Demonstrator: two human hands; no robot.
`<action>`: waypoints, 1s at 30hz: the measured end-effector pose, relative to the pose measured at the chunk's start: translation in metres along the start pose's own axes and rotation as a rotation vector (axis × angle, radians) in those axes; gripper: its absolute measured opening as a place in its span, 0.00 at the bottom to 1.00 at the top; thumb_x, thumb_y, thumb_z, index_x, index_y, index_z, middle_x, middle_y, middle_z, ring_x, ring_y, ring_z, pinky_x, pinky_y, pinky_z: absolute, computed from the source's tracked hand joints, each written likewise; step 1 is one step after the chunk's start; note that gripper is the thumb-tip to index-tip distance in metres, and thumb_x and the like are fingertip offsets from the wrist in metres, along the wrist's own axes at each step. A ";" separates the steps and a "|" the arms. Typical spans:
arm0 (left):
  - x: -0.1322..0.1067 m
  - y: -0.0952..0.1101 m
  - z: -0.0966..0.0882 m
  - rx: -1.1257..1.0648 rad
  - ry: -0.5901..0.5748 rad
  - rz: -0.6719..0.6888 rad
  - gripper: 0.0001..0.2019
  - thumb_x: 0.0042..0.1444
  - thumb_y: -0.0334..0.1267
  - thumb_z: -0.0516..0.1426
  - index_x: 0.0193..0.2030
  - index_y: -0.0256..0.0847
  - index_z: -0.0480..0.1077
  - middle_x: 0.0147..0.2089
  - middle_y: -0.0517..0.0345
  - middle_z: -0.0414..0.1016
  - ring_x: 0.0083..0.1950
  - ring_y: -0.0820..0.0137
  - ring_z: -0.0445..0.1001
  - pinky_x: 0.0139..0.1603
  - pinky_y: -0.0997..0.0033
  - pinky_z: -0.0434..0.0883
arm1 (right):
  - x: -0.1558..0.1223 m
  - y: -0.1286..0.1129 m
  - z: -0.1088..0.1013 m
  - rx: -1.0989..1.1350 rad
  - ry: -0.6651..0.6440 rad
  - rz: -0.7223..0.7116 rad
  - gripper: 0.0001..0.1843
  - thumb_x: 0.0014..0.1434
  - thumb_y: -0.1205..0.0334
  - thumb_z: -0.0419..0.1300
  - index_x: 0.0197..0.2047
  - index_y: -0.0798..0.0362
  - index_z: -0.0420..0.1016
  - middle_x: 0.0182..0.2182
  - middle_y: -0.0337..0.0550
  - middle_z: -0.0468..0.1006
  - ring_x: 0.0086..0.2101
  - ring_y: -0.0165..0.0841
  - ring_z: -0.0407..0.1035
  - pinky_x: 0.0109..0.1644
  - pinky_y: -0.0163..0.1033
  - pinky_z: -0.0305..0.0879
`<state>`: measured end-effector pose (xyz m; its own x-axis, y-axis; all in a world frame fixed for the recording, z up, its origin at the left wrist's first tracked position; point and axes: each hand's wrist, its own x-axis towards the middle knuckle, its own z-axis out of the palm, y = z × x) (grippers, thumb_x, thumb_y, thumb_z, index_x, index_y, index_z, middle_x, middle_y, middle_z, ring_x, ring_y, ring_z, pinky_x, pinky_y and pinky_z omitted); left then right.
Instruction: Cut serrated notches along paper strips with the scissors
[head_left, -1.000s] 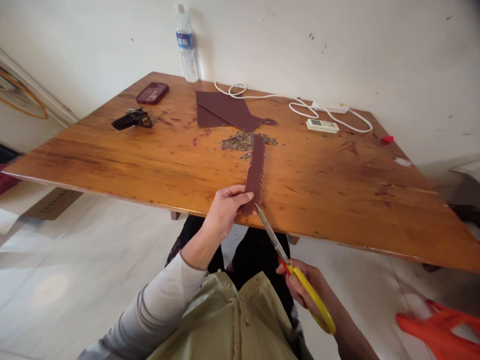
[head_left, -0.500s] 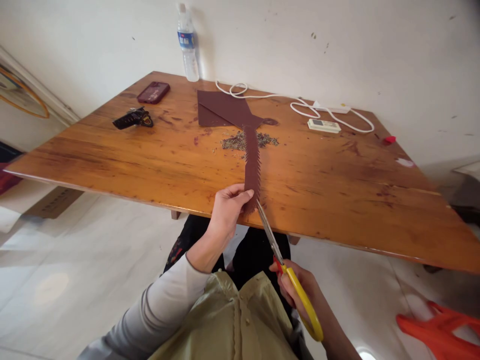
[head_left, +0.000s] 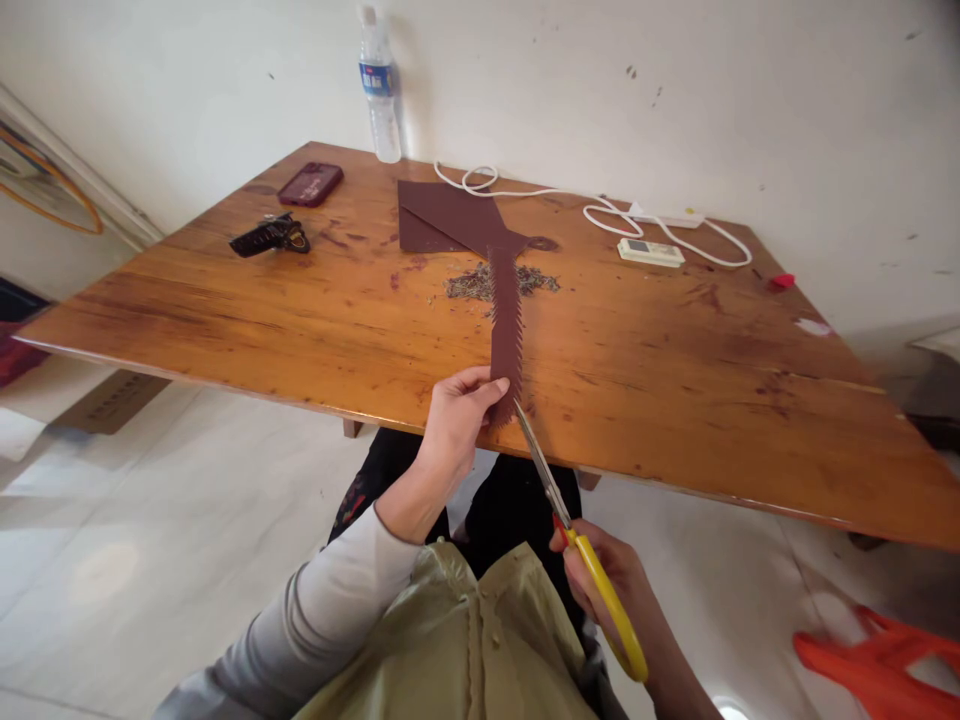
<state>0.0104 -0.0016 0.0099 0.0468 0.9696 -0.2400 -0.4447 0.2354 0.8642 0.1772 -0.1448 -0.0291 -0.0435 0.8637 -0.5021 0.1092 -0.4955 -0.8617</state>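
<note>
My left hand [head_left: 454,420] pinches the near end of a long brown paper strip [head_left: 506,325] with jagged, saw-toothed edges; the strip runs away from me over the wooden table [head_left: 300,310]. My right hand [head_left: 604,580] grips yellow-handled scissors [head_left: 577,545]. Their blades point up at the strip's near right edge, just beside my left thumb. A small heap of paper clippings [head_left: 480,283] lies under the strip's far end.
Brown paper sheets [head_left: 442,215] lie beyond the clippings. A water bottle [head_left: 381,90] stands at the wall. A dark red phone [head_left: 310,184], a black key bundle [head_left: 268,236], a white cable [head_left: 600,210] and a remote [head_left: 650,252] are on the table. An orange bag [head_left: 877,665] lies on the floor at right.
The strip has swung from leaning right to pointing straight away. My right hand with the scissors has drawn slightly closer and lower. My left hand keeps its grip.
</note>
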 end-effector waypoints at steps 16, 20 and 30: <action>0.003 -0.003 -0.005 -0.123 0.014 -0.014 0.10 0.43 0.38 0.69 0.29 0.36 0.75 0.28 0.60 0.75 0.27 0.74 0.72 0.32 0.69 0.77 | 0.015 0.024 0.014 0.193 0.018 -0.066 0.37 0.51 0.24 0.61 0.36 0.55 0.74 0.15 0.25 0.55 0.15 0.21 0.46 0.17 0.29 0.43; 0.002 -0.002 -0.009 -0.145 -0.024 -0.033 0.12 0.41 0.38 0.70 0.30 0.37 0.76 0.29 0.60 0.75 0.28 0.74 0.72 0.31 0.69 0.77 | 0.022 0.031 0.026 0.326 0.009 -0.110 0.34 0.55 0.27 0.61 0.37 0.54 0.73 0.15 0.24 0.57 0.14 0.20 0.46 0.16 0.28 0.42; -0.012 -0.003 -0.016 -0.146 -0.135 -0.051 0.19 0.40 0.41 0.72 0.40 0.37 0.80 0.27 0.62 0.71 0.26 0.76 0.67 0.25 0.75 0.69 | 0.026 0.020 0.038 0.341 -0.052 -0.224 0.36 0.56 0.24 0.56 0.38 0.54 0.72 0.16 0.26 0.59 0.14 0.21 0.48 0.18 0.30 0.46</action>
<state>-0.0028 -0.0152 0.0033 0.1874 0.9591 -0.2123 -0.5635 0.2820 0.7765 0.1401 -0.1363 -0.0623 -0.0796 0.9523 -0.2945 -0.2437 -0.3051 -0.9206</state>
